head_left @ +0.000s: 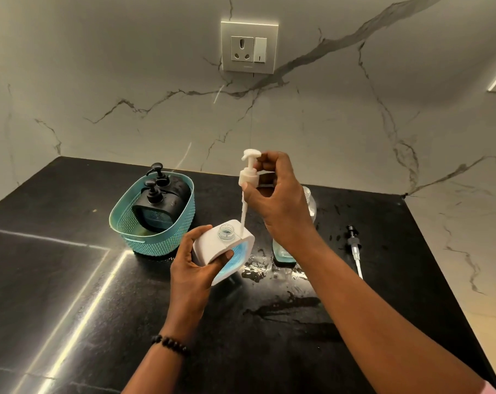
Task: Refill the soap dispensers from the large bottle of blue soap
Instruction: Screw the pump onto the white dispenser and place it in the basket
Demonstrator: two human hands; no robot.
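Head view, your left hand (192,265) grips the squarish white dispenser (222,247) tilted, open neck up, your right hand (275,194) pinches the white pump (249,173), ribbed dip tube vertical, tip by the neck.

White dispenser (212,247), teal dotted basket (155,237), black countertop (70,280).

Wall socket (249,46), beaded bracelet (170,343)

Glossy wet black stone counter (70,280), perforated teal plastic basket (155,240), matt white plastic dispenser (212,245).
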